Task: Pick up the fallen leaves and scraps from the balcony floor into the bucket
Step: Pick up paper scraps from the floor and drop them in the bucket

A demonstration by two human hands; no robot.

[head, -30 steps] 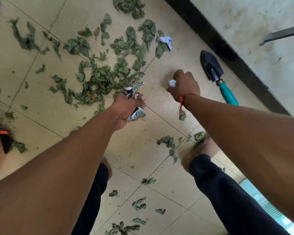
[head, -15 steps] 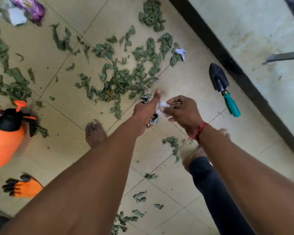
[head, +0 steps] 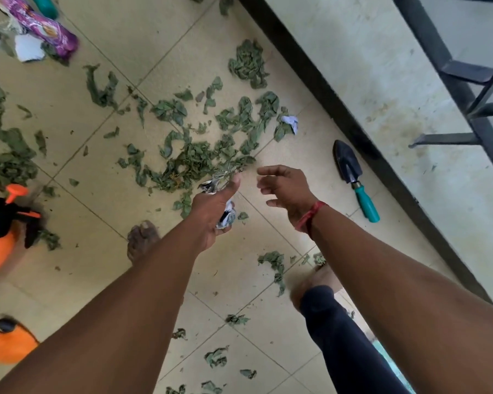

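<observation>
Left hand clutched scraps, right hand free, over leaf-strewn beige tiled floor (head: 103,260).
Nearest, loose torn green leaves (head: 272,261) lay by the bare feet. The left hand (head: 212,207) was clenched round a wad of crumpled printed paper scraps (head: 227,218). The right hand (head: 285,189) was beside it, fingers loosely spread, holding nothing. Beyond was a big pile of wilted green leaves (head: 194,160), with a white crumpled paper bit (head: 290,120) at its far edge. Bucket not in view. Likely best: rake the pile together with the free hand, keep the wad tight.
</observation>
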